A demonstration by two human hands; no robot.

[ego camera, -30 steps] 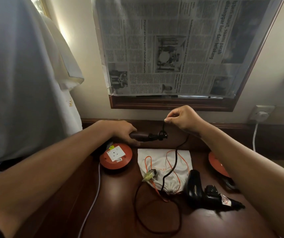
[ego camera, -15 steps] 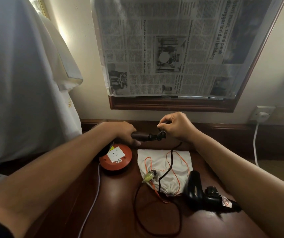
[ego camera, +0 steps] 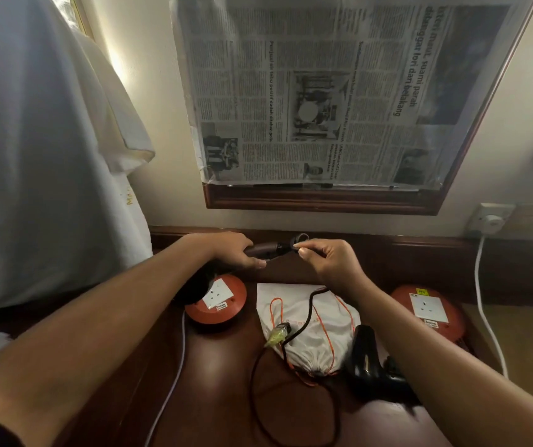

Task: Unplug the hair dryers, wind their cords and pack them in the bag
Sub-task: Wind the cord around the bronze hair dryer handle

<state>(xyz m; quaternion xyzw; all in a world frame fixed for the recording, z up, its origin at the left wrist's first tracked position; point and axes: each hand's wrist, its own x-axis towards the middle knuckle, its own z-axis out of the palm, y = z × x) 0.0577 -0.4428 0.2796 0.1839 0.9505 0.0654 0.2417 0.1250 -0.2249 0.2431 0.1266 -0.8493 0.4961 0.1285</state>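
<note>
My left hand (ego camera: 231, 250) grips the dark handle of a hair dryer (ego camera: 263, 249) held above the table's back edge; its body is hidden under my forearm. My right hand (ego camera: 324, 261) pinches the black cord (ego camera: 310, 304) beside the handle's end, where a small loop shows. The cord drops over the white drawstring bag (ego camera: 307, 324) and trails in a loose curve on the table; its plug (ego camera: 282, 327) lies on the bag. A second black hair dryer (ego camera: 370, 366) lies right of the bag, partly behind my right forearm.
Two orange cable reels with sockets sit on the dark wooden table (ego camera: 226, 398): one at left (ego camera: 223, 304), one at right (ego camera: 428, 309). A white cable (ego camera: 484, 317) runs from a wall socket (ego camera: 490, 219). A newspaper-covered frame hangs above. White cloth hangs at left.
My right hand came down from above the handle and shifted right, carrying the cord round the handle's end. The plug slid up onto the bag. My left hand kept its grip.
</note>
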